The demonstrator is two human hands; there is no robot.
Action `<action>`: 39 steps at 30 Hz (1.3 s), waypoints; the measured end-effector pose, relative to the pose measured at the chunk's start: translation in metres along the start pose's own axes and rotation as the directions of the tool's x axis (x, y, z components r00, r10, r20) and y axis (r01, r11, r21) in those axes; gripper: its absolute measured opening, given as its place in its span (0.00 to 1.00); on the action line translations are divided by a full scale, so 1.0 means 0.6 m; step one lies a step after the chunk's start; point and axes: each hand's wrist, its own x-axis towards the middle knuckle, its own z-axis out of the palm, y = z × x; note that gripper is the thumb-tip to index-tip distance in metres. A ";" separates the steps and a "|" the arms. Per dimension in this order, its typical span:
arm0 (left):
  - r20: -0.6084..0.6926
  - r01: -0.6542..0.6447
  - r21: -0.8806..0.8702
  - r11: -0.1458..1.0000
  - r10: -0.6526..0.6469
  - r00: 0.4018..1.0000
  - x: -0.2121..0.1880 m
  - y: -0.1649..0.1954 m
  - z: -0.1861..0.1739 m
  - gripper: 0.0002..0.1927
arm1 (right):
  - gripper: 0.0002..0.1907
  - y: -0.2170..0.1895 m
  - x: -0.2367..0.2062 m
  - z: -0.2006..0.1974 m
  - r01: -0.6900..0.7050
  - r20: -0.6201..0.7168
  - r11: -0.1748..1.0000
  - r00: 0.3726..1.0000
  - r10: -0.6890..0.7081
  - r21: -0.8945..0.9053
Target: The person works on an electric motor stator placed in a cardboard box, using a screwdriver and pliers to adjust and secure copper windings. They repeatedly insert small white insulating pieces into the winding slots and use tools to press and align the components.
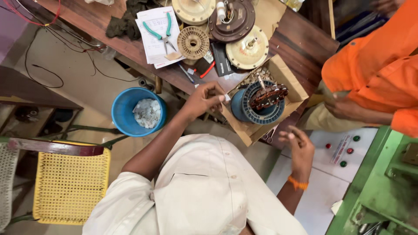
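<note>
Left hand (pixel 204 99): reaches over the table edge, fingers drawn together and pinching a small white slip (pixel 226 98) just beside the blue stator's left side.
Right hand (pixel 299 148): raised below the cardboard, fingers loosely curled with thumb and forefinger close together; whether anything is pinched between them, I cannot tell. An orange band (pixel 298 183) circles the wrist.
Blue stator (pixel 257 104): a round blue drum with a ring of fine ribbed slots around its rim, resting on a sheet of cardboard (pixel 283 76) at the near edge of the table.
Dark core (pixel 268 96): a brown, toothed, laminated piece lying tilted on top of the blue stator, with a short metal shaft sticking up from it.
Table (pixel 300 39): dark reddish wood, running diagonally across the top of the view.
Other parts: a cream ribbed ring (pixel 193 42), a dark brown round housing (pixel 231 19) and a cream round cover (pixel 249 53) lie further up the table, well apart from the hands.
Pliers (pixel 162 31): green-handled, lying on white paper sheets (pixel 154 41) left of the ribbed ring.
Blue bucket (pixel 136 111): on the floor under the table edge, holding pale scraps, near the left forearm.
Yellow chair (pixel 69 185): woven seat, at the lower left.
Other person: an orange sleeve (pixel 383 61) and a hand (pixel 346 106) at the right, apart from the work.
Control panel (pixel 342 150): white, with red and green buttons, beside a green machine (pixel 383 187).
</note>
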 end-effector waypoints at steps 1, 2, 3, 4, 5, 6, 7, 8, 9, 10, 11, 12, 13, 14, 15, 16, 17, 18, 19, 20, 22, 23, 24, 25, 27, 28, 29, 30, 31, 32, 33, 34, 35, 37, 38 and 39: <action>-0.003 0.003 0.043 0.999 -0.003 1.000 -0.004 0.005 0.005 0.07 | 0.21 -0.033 -0.012 0.028 0.062 0.079 0.998 0.995 -0.063 0.013; 0.030 -0.020 0.066 0.998 0.018 0.999 -0.006 0.010 0.012 0.07 | 0.22 -0.062 -0.022 0.057 0.123 0.149 0.992 0.981 -0.127 0.035; 0.069 -0.044 0.090 0.995 0.038 0.997 -0.005 0.014 0.022 0.06 | 0.23 -0.087 -0.030 0.091 0.182 0.210 0.981 0.959 -0.191 0.061; 0.110 -0.065 0.111 0.992 0.053 0.993 -0.006 0.019 0.031 0.06 | 0.24 -0.107 -0.017 0.132 0.227 0.301 0.967 0.920 -0.251 0.113; 0.144 -0.075 0.125 0.989 0.057 0.988 -0.006 0.025 0.039 0.06 | 0.26 -0.123 0.004 0.173 0.261 0.387 0.952 0.870 -0.305 0.163; 0.176 -0.088 0.134 0.987 0.064 0.982 -0.006 0.030 0.048 0.06 | 0.23 -0.133 0.016 0.215 0.208 0.368 0.954 0.887 -0.278 0.217; 0.203 -0.105 0.144 0.984 0.075 0.976 -0.005 0.036 0.055 0.05 | 0.20 -0.142 0.026 0.248 0.160 0.355 0.949 0.900 -0.254 0.273; 0.189 -0.127 0.150 0.981 0.098 0.977 -0.004 0.043 0.059 0.05 | 0.17 -0.150 0.027 0.265 0.298 0.285 0.938 0.897 -0.338 0.176; 0.173 -0.150 0.159 0.976 0.122 0.977 -0.004 0.050 0.060 0.04 | 0.14 -0.157 0.031 0.280 0.424 0.220 0.903 0.876 -0.429 0.071; 0.160 -0.174 0.168 0.970 0.148 0.976 -0.001 0.056 0.060 0.04 | 0.11 -0.162 0.035 0.292 0.532 0.161 0.846 0.839 -0.519 -0.044; 0.148 -0.180 0.210 0.961 0.150 0.978 0.003 0.061 0.058 0.04 | 0.10 -0.166 0.034 0.297 0.568 0.128 0.815 0.822 -0.555 -0.112; 0.134 -0.178 0.248 0.952 0.148 0.980 0.003 0.063 0.056 0.04 | 0.09 -0.168 0.031 0.300 0.592 0.098 0.785 0.806 -0.584 -0.183; 0.119 -0.167 0.284 0.944 0.138 0.983 0.003 0.061 0.054 0.03 | 0.08 -0.169 0.026 0.298 0.603 0.072 0.756 0.791 -0.607 -0.255; 0.122 -0.177 0.314 0.933 0.145 0.982 0.004 0.059 0.051 0.04 | 0.08 -0.169 0.025 0.297 0.607 0.082 0.745 0.787 -0.611 -0.277; 0.125 -0.190 0.343 0.920 0.156 0.980 0.007 0.055 0.049 0.04 | 0.08 -0.169 0.026 0.295 0.612 0.092 0.732 0.782 -0.616 -0.299; 0.129 -0.202 0.370 0.907 0.165 0.978 0.009 0.048 0.048 0.04 | 0.08 -0.167 0.028 0.292 0.616 0.104 0.719 0.778 -0.620 -0.322; 0.113 -0.239 0.465 0.852 0.211 0.971 0.012 0.041 0.047 0.05 | 0.09 -0.165 0.032 0.289 0.567 0.128 0.761 0.820 -0.557 -0.316; 0.103 -0.272 0.555 0.786 0.260 0.960 0.014 0.033 0.048 0.05 | 0.10 -0.163 0.037 0.286 0.514 0.151 0.799 0.857 -0.493 -0.311; 0.100 -0.299 0.639 0.708 0.309 0.946 0.017 0.026 0.048 0.05 | 0.11 -0.162 0.042 0.282 0.460 0.173 0.833 0.888 -0.426 -0.307; 0.104 -0.330 0.655 0.680 0.352 0.930 0.018 0.019 0.051 0.06 | 0.10 -0.161 0.045 0.277 0.477 0.196 0.811 0.879 -0.435 -0.338; 0.136 -0.416 0.682 0.602 0.455 0.880 0.024 0.007 0.060 0.06 | 0.08 -0.162 0.053 0.265 0.520 0.225 0.753 0.854 -0.470 -0.403; 0.125 -0.406 0.620 0.672 0.426 0.896 0.029 0.002 0.064 0.06 | 0.07 -0.164 0.057 0.258 0.512 0.209 0.771 0.859 -0.468 -0.379; 0.115 -0.379 0.555 0.741 0.382 0.917 0.028 -0.003 0.067 0.07 | 0.07 -0.164 0.051 0.253 0.494 0.196 0.795 0.869 -0.454 -0.352; 0.097 -0.330 0.483 0.811 0.325 0.941 0.025 -0.009 0.072 0.07 | 0.07 -0.165 0.046 0.248 0.469 0.195 0.822 0.883 -0.427 -0.324; 0.042 -0.122 0.347 0.930 0.114 0.993 0.023 -0.019 0.080 0.07 | 0.07 -0.167 0.036 0.239 0.510 0.212 0.799 0.860 -0.464 -0.318; 0.033 -0.022 0.280 0.960 0.013 0.999 0.028 -0.023 0.083 0.07 | 0.07 -0.170 0.036 0.235 0.538 0.214 0.782 0.843 -0.494 -0.314; 0.056 -0.019 0.238 0.971 0.006 0.998 0.032 -0.027 0.086 0.07 | 0.07 -0.173 0.035 0.232 0.519 0.205 0.795 0.854 -0.478 -0.313; 0.075 -0.013 0.197 0.980 -0.002 0.997 0.036 -0.030 0.090 0.07 | 0.07 -0.175 0.033 0.227 0.501 0.198 0.808 0.865 -0.460 -0.309; 0.092 -0.004 0.158 0.988 -0.010 0.996 0.038 -0.032 0.091 0.07 | 0.07 -0.178 0.031 0.225 0.482 0.194 0.822 0.876 -0.442 -0.303; 0.096 0.033 0.139 0.990 -0.047 0.994 0.041 -0.034 0.092 0.07 | 0.07 -0.180 0.031 0.222 0.495 0.186 0.812 0.869 -0.458 -0.309; 0.101 0.070 0.120 0.990 -0.082 0.991 0.044 -0.034 0.092 0.07 | 0.07 -0.183 0.031 0.219 0.507 0.178 0.802 0.862 -0.474 -0.317; 0.110 0.110 0.100 0.989 -0.121 0.987 0.046 -0.034 0.093 0.07 | 0.08 -0.185 0.030 0.217 0.515 0.167 0.793 0.857 -0.488 -0.327; 0.106 0.117 0.080 0.990 -0.126 0.986 0.046 -0.033 0.094 0.07 | 0.07 -0.186 0.030 0.215 0.526 0.162 0.787 0.850 -0.502 -0.321; 0.101 0.130 0.044 0.990 -0.134 0.986 0.047 -0.030 0.095 0.07 | 0.06 -0.188 0.034 0.214 0.552 0.147 0.775 0.832 -0.534 -0.309; 0.104 0.121 0.032 0.992 -0.124 0.987 0.049 -0.029 0.095 0.07 | 0.06 -0.188 0.036 0.214 0.593 0.156 0.748 0.803 -0.575 -0.299; 0.102 0.111 0.015 0.994 -0.112 0.988 0.050 -0.027 0.097 0.06 | 0.07 -0.187 0.039 0.215 0.635 0.170 0.717 0.771 -0.614 -0.288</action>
